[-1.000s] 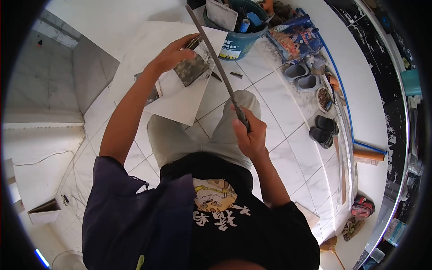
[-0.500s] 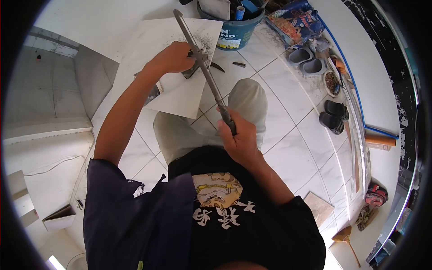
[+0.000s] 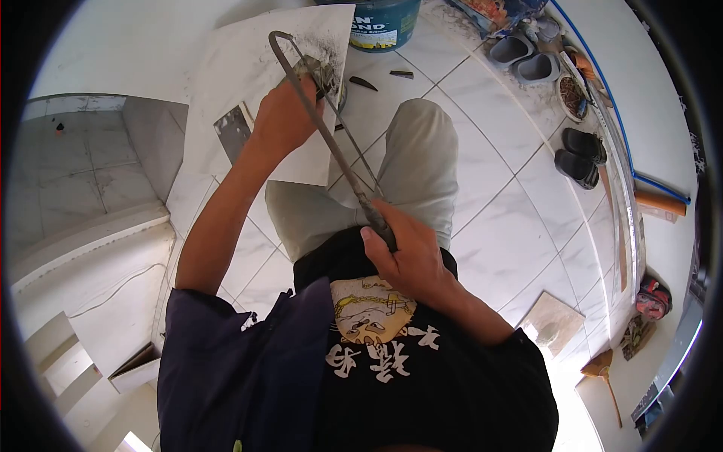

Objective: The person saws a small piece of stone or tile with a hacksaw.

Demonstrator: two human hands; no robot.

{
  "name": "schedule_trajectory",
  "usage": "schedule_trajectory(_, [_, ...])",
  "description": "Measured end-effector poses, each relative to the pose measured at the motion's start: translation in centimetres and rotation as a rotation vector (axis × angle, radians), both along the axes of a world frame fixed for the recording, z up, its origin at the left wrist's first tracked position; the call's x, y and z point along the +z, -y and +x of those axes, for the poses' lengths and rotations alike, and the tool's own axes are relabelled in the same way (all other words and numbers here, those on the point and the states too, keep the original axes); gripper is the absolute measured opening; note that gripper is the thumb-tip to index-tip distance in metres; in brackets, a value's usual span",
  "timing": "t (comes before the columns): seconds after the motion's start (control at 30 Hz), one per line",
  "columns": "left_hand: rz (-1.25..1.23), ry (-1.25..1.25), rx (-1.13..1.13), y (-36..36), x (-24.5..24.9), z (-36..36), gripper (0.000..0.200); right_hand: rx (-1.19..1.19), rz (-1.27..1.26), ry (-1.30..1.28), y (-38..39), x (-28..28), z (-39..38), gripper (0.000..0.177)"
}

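A hacksaw [image 3: 341, 162] slants across the middle, its grip inside my closed right hand [image 3: 413, 252], just above my lap. Its frame and thin blade are both visible, and the far end reaches over a white board [image 3: 211, 64]. My left hand [image 3: 290, 113] is closed on a dark flat piece [image 3: 328, 75] near the board's right edge; my fingers partly hide it. Where the blade meets the piece, if it does, I cannot make out. Dark dust surrounds the piece. A grey rectangular plate [image 3: 233, 132] lies on the board left of my wrist.
Two dark slivers, a curved one [image 3: 363, 83] and a straight one [image 3: 402, 74], lie on the tiled floor [image 3: 489, 226]. A teal bucket [image 3: 384, 26] stands beyond. Grey clogs [image 3: 536, 68] and black clogs [image 3: 578, 158] sit along the right, near a square tile [image 3: 552, 324].
The hacksaw has turned so its blade now shows beside the frame, and my right hand is nearer my body. The view has tilted, so the bucket sits higher in it.
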State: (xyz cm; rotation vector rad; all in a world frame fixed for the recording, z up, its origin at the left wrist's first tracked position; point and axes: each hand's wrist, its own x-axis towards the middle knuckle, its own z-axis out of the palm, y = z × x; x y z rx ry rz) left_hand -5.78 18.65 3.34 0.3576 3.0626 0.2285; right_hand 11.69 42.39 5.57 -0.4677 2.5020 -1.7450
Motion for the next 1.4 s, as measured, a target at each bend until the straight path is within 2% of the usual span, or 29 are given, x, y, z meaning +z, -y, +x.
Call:
schedule_trajectory(0.1, [0.023, -0.075, -0.040, 0.4, -0.7, -0.2, 0.025, -0.012, 0.009, 0.021, 0.1, 0.1, 0.2, 0.037])
schedule_trajectory(0.33, [0.041, -0.025, -0.030, 0.4, -0.4, -0.1, 0.025, 0.018, -0.003, 0.177, 0.1, 1.0, -0.2, 0.037])
schedule_trajectory(0.47, [0.022, -0.032, -0.043, 0.2, -0.5, 0.0, 0.024, 0.006, -0.014, 0.136, 0.4, 0.9, -0.7, 0.036])
schedule_trajectory(0.53, [0.014, -0.038, -0.056, 0.3, -0.8, 0.1, 0.024, 0.041, -0.016, 0.214, 1.1, 0.9, -2.3, 0.034])
schedule_trajectory(0.63, [0.023, -0.116, -0.072, 0.4, -1.5, 0.2, 0.024, -0.016, -0.020, 0.073, 4.2, -1.7, -5.8, 0.033])
schedule_trajectory(0.73, [0.051, -0.099, -0.060, 0.4, -0.8, -0.1, 0.025, -0.007, -0.054, 0.073, 5.1, -2.4, -7.3, 0.032])
schedule_trajectory(0.87, [0.015, -0.039, -0.023, 0.3, 0.0, -0.4, 0.025, 0.013, -0.021, 0.076, 3.1, -0.4, -4.5, 0.032])
schedule_trajectory(0.93, [0.021, -0.038, -0.043, 0.3, -0.3, -0.1, 0.025, -0.008, -0.072, 0.218, 2.9, -0.8, -3.6, 0.032])
schedule_trajectory(1.13, [0.016, -0.039, -0.039, 0.3, 0.2, -0.5, 0.025, 0.034, -0.057, 0.144, 5.4, -3.0, -8.6, 0.032])
schedule_trajectory(1.23, [-0.002, -0.006, -0.019, 0.5, 0.4, -0.6, 0.025, 0.014, -0.078, 0.135, 3.4, -1.3, -4.9, 0.030])
schedule_trajectory(1.33, [-0.032, 0.014, -0.045, 0.6, -0.3, -0.5, 0.025, 0.012, -0.100, 0.184, 3.9, -1.5, -6.0, 0.031])
schedule_trajectory(1.4, [0.016, -0.051, -0.059, 1.1, -0.9, -0.5, 0.025, 0.014, -0.097, 0.133, 5.7, -3.1, -9.7, 0.031])
